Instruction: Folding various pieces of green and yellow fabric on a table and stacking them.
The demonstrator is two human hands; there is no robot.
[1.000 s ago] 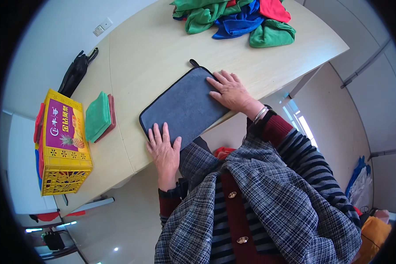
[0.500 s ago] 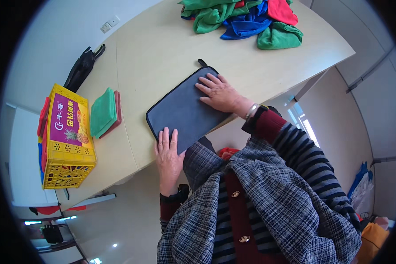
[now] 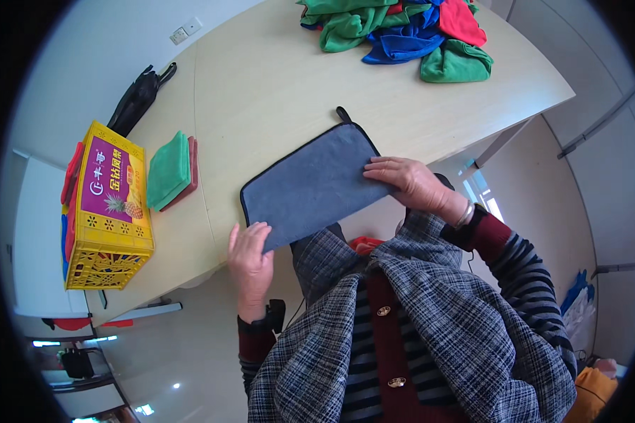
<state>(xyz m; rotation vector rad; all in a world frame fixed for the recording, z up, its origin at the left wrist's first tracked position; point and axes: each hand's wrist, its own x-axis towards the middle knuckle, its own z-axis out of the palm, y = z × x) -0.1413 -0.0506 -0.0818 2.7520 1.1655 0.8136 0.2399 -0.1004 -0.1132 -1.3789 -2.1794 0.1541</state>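
A grey cloth (image 3: 314, 185) with black edging and a small black loop lies spread at the near side of the table, its front edge reaching past the table's edge. At its near left corner my left hand (image 3: 250, 257) is closed on the cloth, fingers on top. My right hand (image 3: 413, 182) grips the right end, fingers over the top and thumb hidden beneath. To the left, a folded green cloth (image 3: 168, 169) rests on a folded dark red one (image 3: 193, 166).
A yellow plastic crate (image 3: 113, 257) with coloured cloths stands at the table's left edge. Behind it lies a black folded umbrella (image 3: 135, 102). A heap of green, blue and red cloths (image 3: 402, 42) sits at the far side. The wooden table's (image 3: 261, 92) right edge slants beyond my right hand.
My right hand has drawn back toward me from the middle of the cloth to its right end. My left hand has shifted slightly left and its fingers have curled at the corner.
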